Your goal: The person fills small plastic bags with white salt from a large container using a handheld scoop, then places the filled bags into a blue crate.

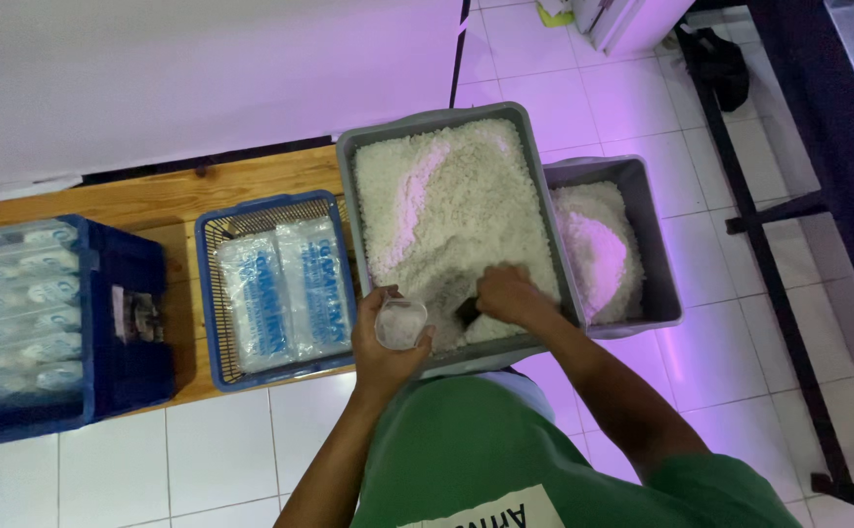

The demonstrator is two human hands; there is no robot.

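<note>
left hand [385,337] wrapped round clear bag [401,322] at grey tub [443,121] near rim; right hand [510,296] inside tub, clenched on scoop [468,311] in white granules [456,200].

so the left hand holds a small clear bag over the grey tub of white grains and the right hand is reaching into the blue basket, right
Not quite. In the head view the left hand does hold the small clear bag at the grey tub of white grains, but the right hand is down in those grains in the same tub, not in the blue basket beside it.
</note>
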